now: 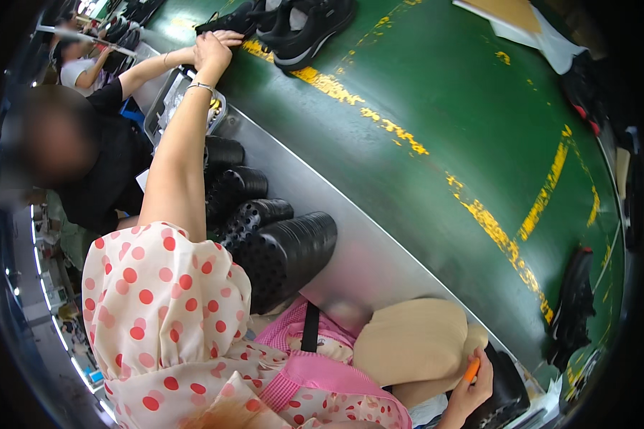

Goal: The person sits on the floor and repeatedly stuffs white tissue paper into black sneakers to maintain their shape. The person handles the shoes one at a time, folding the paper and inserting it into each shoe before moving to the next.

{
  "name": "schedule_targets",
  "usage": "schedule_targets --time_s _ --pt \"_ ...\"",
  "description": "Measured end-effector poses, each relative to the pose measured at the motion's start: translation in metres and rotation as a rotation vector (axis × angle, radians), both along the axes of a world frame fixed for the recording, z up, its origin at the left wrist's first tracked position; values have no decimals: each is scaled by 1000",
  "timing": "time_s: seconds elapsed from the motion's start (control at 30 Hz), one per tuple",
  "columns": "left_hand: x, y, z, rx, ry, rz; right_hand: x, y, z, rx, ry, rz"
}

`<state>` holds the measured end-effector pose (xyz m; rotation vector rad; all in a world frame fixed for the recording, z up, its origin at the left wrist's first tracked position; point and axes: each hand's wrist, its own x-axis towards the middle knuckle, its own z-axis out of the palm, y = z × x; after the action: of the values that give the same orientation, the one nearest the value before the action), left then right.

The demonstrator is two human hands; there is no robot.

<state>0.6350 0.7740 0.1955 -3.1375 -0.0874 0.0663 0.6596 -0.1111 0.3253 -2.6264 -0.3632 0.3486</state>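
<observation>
My left hand (212,57) is stretched out to the far left and closed, with a bracelet at the wrist. It overlaps a co-worker's hand (225,37) beside a black shoe (229,20); what it holds, if anything, is hidden. Low on the right, my right hand (476,386) is closed around a slim orange object (471,370), perhaps a tool handle. That hand is next to a rounded beige cloth-covered form (411,343).
A pair of black shoes (311,36) stands on the green surface (408,79) with worn yellow lines. Black perforated containers (293,247) lie along the metal ledge (365,264). A grey bin (218,118) is below my left forearm. Another black shoe (576,304) lies right.
</observation>
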Motion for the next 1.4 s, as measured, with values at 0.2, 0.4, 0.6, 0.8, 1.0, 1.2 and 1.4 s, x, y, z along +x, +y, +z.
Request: schedule_targets --time_s 0.2,0.4,0.6,0.8,1.0,1.2,1.4 --pt "-4 -92 4 536 -505 936 14 40 -30 -80 35 110" --pt "-32 -67 0 396 -179 761 20 35 -43 -61 149 112" --pt "-11 -71 4 377 174 997 16 38 -32 -108 133 65" --pt "5 -75 3 265 62 1054 16 33 -34 -115 108 65" --pt "43 -69 34 -253 -771 1154 18 19 -43 -23 126 125" --pt "153 -150 100 264 -907 502 17 21 -41 17 82 81" --pt "288 -241 44 176 -655 516 17 19 -37 44 52 9"
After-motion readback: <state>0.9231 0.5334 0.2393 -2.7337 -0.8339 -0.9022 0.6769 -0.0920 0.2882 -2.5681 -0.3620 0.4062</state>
